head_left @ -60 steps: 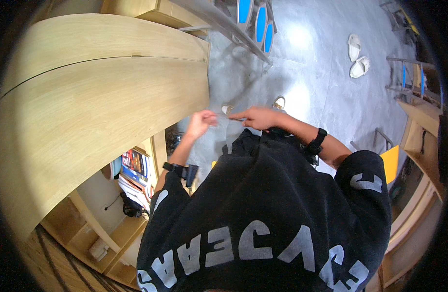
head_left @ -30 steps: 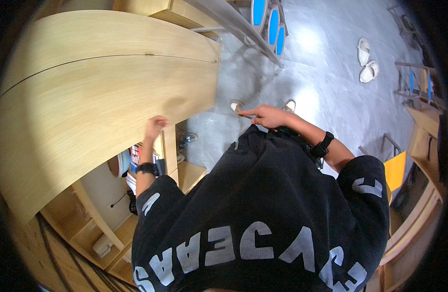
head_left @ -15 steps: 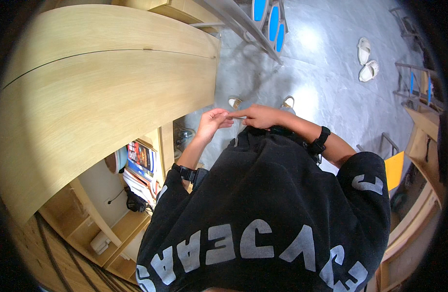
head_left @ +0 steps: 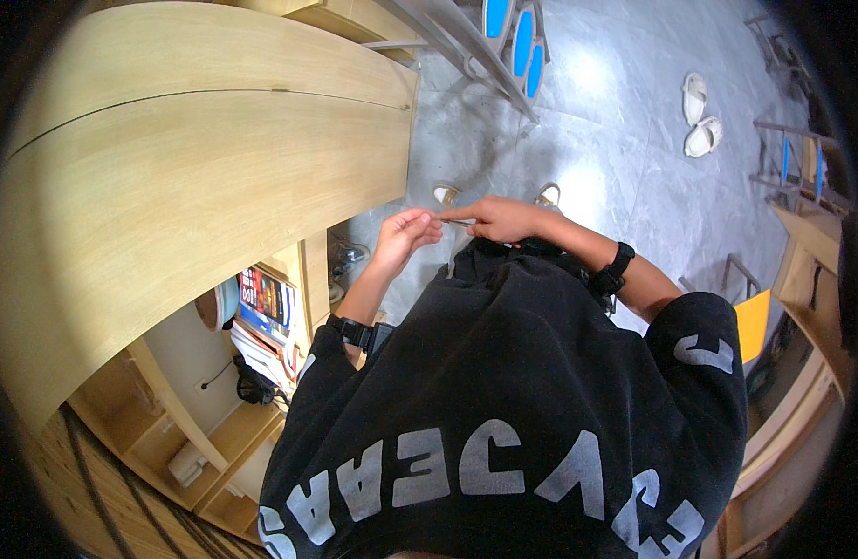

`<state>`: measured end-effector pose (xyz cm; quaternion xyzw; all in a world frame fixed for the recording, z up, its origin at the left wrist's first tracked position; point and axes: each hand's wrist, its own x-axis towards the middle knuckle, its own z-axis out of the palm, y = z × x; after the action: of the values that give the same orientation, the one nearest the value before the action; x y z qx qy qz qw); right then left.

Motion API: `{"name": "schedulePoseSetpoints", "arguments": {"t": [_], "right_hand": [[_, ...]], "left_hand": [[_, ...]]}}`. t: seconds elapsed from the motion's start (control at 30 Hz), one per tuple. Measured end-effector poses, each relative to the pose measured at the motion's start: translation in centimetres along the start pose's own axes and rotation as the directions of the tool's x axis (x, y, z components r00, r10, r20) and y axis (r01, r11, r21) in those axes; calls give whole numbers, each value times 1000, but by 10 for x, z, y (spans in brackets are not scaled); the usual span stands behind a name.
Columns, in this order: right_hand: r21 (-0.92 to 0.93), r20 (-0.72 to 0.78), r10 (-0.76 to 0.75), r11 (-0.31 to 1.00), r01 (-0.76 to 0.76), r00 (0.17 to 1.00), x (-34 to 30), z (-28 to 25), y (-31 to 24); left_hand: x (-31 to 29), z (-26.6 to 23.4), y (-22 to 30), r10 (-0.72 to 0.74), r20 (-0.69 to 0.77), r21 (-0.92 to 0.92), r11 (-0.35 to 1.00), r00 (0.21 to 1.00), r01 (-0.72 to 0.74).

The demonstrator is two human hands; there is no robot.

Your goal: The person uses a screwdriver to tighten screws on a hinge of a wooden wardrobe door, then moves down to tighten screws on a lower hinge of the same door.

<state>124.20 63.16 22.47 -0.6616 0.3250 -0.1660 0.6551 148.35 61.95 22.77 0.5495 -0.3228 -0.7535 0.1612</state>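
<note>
In front of my body, my left hand is raised with its fingers bent and their tips drawn together. My right hand comes in from the other side, its index finger stretched towards the left fingertips. Beneath that finger runs a thin, dark, metallic-looking tool, gripped by the right hand; it is too small to name. Its far end meets the left fingertips. Whether the left fingers pinch it or only touch it, I cannot tell. Each forearm wears a black strap, the left one carrying a small dark box.
A pale wooden desk fills the left side, with shelves holding books below it. Metal ladder-like steps with blue pads stand ahead. White slippers lie on the grey floor. A yellow panel is at the right.
The hands keep almost the same pose. More of the thin tool shows between them now. The surroundings have shifted very slightly left in the picture.
</note>
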Motion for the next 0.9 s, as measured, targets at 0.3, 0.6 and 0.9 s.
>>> {"name": "schedulePoseSetpoints", "arguments": {"t": [0.3, 0.6, 0.9], "right_hand": [[-109, 3, -116, 987, 115, 993, 4, 14, 24], [-82, 151, -33, 996, 45, 988, 0, 20, 26], [839, 247, -38, 508, -194, 968, -9, 11, 19]], "left_hand": [[1, -1, -2, -29, 52, 164, 986, 998, 20], [1, -4, 2, -67, 189, 517, 855, 980, -42], [-7, 11, 27, 223, 164, 617, 737, 961, -277]]}}
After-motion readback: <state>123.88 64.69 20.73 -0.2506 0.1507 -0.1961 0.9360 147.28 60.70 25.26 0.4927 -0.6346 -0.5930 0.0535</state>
